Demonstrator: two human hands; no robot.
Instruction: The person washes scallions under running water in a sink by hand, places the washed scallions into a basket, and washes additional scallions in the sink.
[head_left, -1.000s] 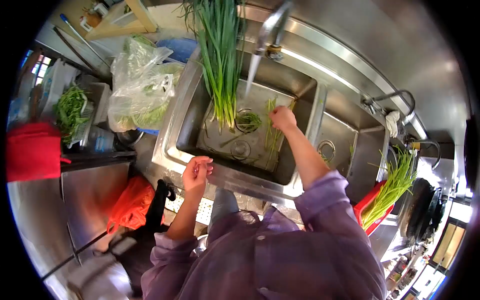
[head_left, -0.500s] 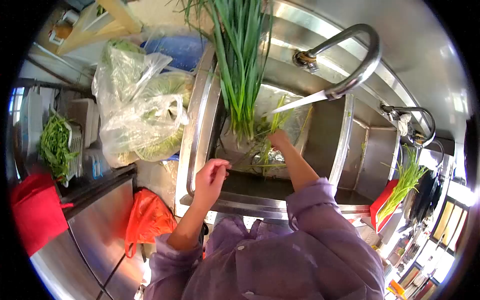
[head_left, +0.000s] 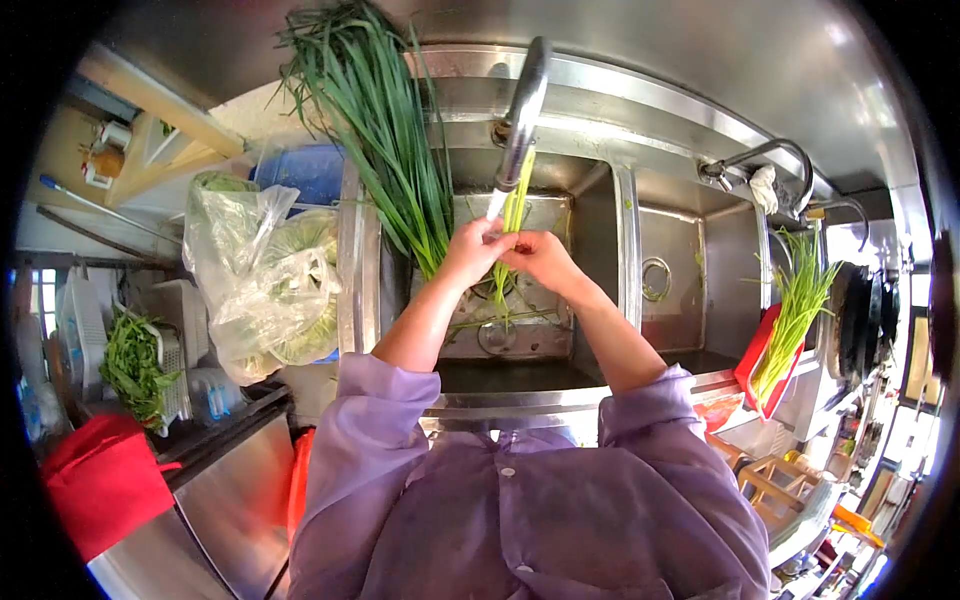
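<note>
A few thin green stalks (head_left: 517, 190) stand upright between my hands, beneath the running tap (head_left: 527, 110). My right hand (head_left: 543, 260) is closed around them at mid-length. My left hand (head_left: 472, 252) meets it from the left, its fingers pinched on the same stalks in the stream of water. Beside my left hand a big bunch of long, dark green leafy stalks (head_left: 385, 150) leans over the sink's left rim, pale ends down in the basin. More loose stalks (head_left: 500, 318) lie on the floor of the steel sink (head_left: 590, 250).
A second basin (head_left: 680, 260) with another tap (head_left: 770, 150) adjoins on the right. Beyond it sits a red basket (head_left: 752, 372) of light green stalks. Clear plastic bags of vegetables (head_left: 265, 280) stand left of the sink, and a basket of leafy greens (head_left: 135, 370) is further left.
My right hand has risen from the sink floor with stalks in it. My left hand has come over from the left to join it under the tap. The view has shifted right.
</note>
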